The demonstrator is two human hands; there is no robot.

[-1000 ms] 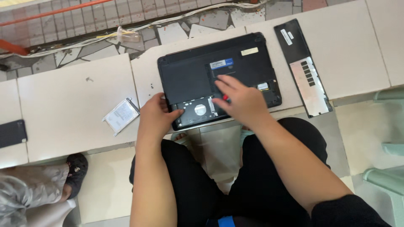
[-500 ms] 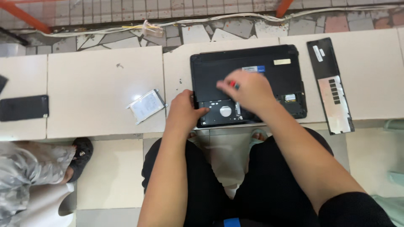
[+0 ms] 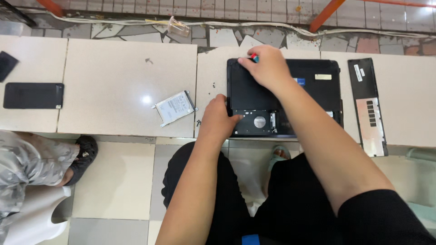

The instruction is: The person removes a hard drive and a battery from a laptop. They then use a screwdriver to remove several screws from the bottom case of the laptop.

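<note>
A black laptop [image 3: 318, 86] lies upside down on the beige bench, its bottom bay uncovered with a drive [image 3: 254, 123] showing. My left hand [image 3: 219, 120] rests on the laptop's near left corner, fingers curled against its edge. My right hand [image 3: 268, 67] is at the far left corner of the laptop, closed around a small tool with a red and blue handle [image 3: 254, 57].
A loose silver hard drive [image 3: 175, 108] lies left of the laptop. The long black cover panel [image 3: 367, 104] lies to the right. A black phone [image 3: 32, 95] sits far left. Another person's leg and sandal [image 3: 81, 154] are at lower left. Cables run along the back.
My right hand has moved from the laptop's middle to its far left corner with the tool. My left hand has stayed on the near left corner. The view has shifted.
</note>
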